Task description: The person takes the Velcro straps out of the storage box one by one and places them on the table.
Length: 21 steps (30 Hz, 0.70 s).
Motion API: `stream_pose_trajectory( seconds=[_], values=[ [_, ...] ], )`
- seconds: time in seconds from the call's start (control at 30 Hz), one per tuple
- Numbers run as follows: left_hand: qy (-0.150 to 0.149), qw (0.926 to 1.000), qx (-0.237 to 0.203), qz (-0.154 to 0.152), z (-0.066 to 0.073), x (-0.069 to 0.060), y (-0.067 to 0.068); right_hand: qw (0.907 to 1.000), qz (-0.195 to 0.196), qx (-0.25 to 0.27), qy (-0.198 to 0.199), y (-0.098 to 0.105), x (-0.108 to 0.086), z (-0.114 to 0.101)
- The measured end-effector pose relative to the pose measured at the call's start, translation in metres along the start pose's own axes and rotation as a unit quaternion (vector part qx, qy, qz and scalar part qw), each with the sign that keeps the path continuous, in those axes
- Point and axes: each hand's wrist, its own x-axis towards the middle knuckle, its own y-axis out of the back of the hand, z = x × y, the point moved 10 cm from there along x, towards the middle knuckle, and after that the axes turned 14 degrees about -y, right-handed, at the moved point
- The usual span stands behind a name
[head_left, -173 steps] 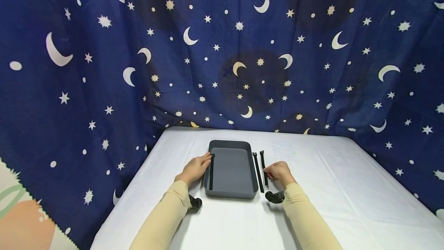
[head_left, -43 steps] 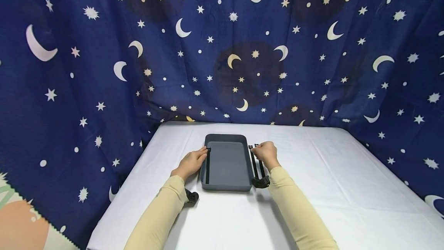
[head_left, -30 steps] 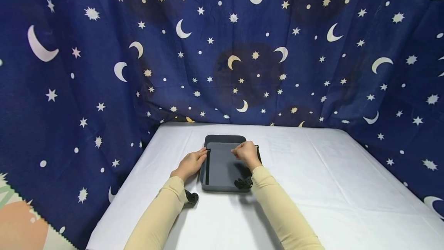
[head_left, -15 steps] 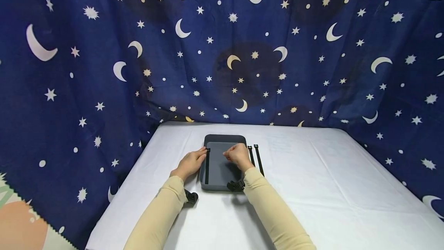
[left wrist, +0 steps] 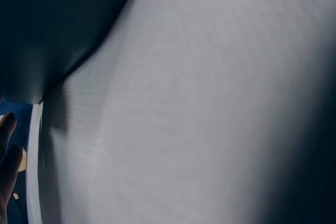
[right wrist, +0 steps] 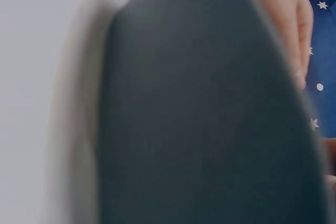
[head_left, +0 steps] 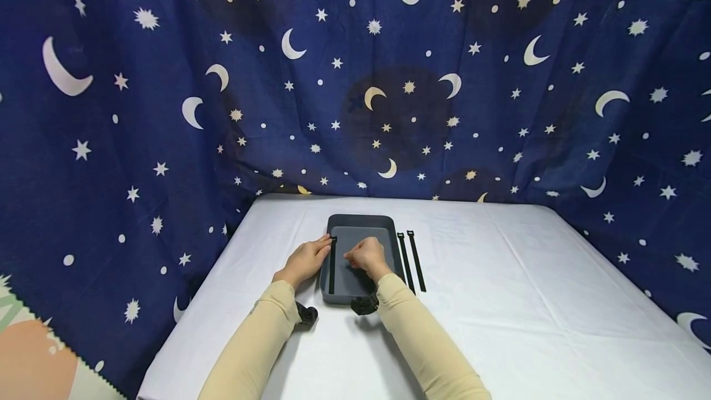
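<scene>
A grey rectangular tray [head_left: 395,236] stands on the white table. Inside it, along the left wall, lies a black cable strap [head_left: 332,273] with a slotted head. My left hand [head_left: 302,262] rests on the tray's left rim, its extended fingertips at the strap's head. Fingers [left wrist: 9,169] of this hand show at the left wrist view's edge. Above the tray floor hovers my right hand [head_left: 368,255], fingers loosely bent downward, with nothing visible in them. In the right wrist view the grey tray wall [right wrist: 194,103] partly hides this hand [right wrist: 286,17].
Two more black straps, an inner one [head_left: 406,263] and an outer one [head_left: 416,262], lie side by side right of the tray. A blue curtain [head_left: 355,97] with moons and stars hangs behind the white tablecloth [head_left: 500,289]. Each wrist carries a black device [head_left: 363,305].
My right hand has moved left from the loose straps to above the tray, uncovering both of them. My left hand stays on the tray's rim. The straps look unmoved.
</scene>
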Motion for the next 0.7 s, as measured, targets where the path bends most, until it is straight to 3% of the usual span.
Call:
stream_pose_trajectory(
  seconds=[0.2, 0.7],
  values=[
    [-0.011, 0.9999, 0.002, 0.002, 0.001, -0.001, -0.001, 0.9997, 0.001, -0.025, 0.006, -0.013, -0.006, 0.0],
    [-0.005, 1.0, 0.004, -0.006, 0.002, 0.001, -0.001, 0.9985, 0.017, -0.051, 0.008, -0.022, -0.005, -0.001]
  ],
)
